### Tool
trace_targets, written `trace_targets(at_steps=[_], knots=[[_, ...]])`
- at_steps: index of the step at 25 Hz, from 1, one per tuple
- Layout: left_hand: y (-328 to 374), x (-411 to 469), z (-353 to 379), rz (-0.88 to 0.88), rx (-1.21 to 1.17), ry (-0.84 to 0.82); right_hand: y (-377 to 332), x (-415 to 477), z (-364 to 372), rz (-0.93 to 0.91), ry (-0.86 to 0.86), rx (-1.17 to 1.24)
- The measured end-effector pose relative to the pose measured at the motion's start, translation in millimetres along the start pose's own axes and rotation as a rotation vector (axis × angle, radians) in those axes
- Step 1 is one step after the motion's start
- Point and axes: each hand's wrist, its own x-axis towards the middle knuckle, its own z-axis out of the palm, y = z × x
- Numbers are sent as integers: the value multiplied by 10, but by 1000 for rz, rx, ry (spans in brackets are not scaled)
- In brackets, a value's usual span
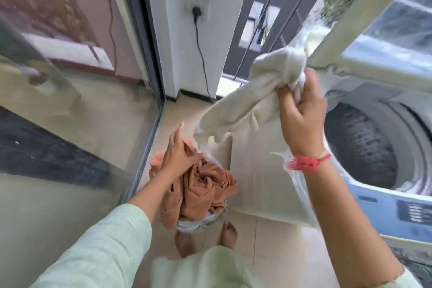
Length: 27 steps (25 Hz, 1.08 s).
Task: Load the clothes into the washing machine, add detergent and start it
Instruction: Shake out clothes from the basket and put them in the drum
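A top-loading washing machine (395,184) stands at the right with its lid (364,30) raised and its drum (360,147) open to view. My right hand (301,112) is shut on a cream cloth (252,91), held in the air left of the drum. Below, a heap of orange-brown clothes (201,189) fills a basket on the floor. My left hand (180,154) rests on that heap with its fingers spread; whether it grips the fabric is unclear.
A glass sliding door (70,100) runs along the left. A black cable (201,53) hangs from a wall socket (196,10) on the white pillar. My bare feet (229,234) stand on the tiled floor beside the basket.
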Motion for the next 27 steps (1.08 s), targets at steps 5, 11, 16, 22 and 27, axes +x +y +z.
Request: trace_targets(at_steps=[5,11,16,22,27], knots=[[1170,65,-197,359,-56,39,-635,348,-984,-91,117,377],[2149,8,-432,463,-228,350,-37,491,-2011,66,178,-400],[3139,-113,-438,715,166,427,1096,497,-2618,247,-234,-764],[4192,-113,362,1064,509,424,1805,488,-3536,522,-308,-529],[5300,-46,1341,1031,516,457,2418,355,-3775,490,-613,-985]])
